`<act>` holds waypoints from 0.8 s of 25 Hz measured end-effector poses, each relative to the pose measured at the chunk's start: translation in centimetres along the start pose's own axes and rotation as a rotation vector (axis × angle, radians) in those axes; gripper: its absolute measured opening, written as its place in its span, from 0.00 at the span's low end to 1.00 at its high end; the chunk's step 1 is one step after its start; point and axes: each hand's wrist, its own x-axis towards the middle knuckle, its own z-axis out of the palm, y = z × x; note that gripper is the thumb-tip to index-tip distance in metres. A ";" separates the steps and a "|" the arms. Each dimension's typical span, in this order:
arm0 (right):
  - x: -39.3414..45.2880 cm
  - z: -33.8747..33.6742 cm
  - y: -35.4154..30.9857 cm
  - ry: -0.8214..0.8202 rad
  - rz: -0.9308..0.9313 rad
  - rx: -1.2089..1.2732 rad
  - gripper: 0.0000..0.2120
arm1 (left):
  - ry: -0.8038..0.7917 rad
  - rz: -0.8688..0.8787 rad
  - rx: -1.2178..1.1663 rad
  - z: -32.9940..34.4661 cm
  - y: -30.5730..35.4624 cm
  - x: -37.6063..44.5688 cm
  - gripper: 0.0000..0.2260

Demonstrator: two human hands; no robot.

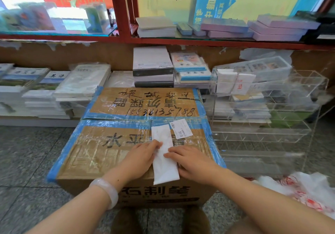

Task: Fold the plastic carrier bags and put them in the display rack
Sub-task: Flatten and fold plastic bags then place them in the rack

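Observation:
A white plastic carrier bag [164, 161], folded into a long narrow strip, lies flat on top of a taped cardboard box [108, 154]. My left hand [141, 158] presses its left edge, fingertips on the strip. My right hand [192, 161] lies flat against its right edge, fingers resting on the bag. The clear acrylic display rack [262, 106] stands to the right of the box; two folded white bags [233, 82] sit in its top row. More loose white bags with red print [308, 192] lie on the floor at the lower right.
Behind the box, stacks of exercise books and paper reams [153, 65] fill a low shelf. A red-framed glass cabinet [119, 12] holds books above. Grey speckled floor [27, 161] spreads to the left. A white shipping label [181, 128] is stuck on the box.

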 end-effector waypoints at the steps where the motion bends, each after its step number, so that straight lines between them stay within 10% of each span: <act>1: 0.2 0.3 0.1 0.015 0.014 -0.004 0.23 | 0.039 -0.006 0.009 0.2 0.0 0.1 0.18; 8: 1.5 0.5 0.1 0.153 0.043 0.059 0.16 | 0.265 0.102 0.137 0.9 -0.7 0.4 0.12; 20: 1.8 -0.9 -0.3 0.042 0.187 0.487 0.07 | -0.014 0.129 -0.105 1.7 -0.4 -1.0 0.23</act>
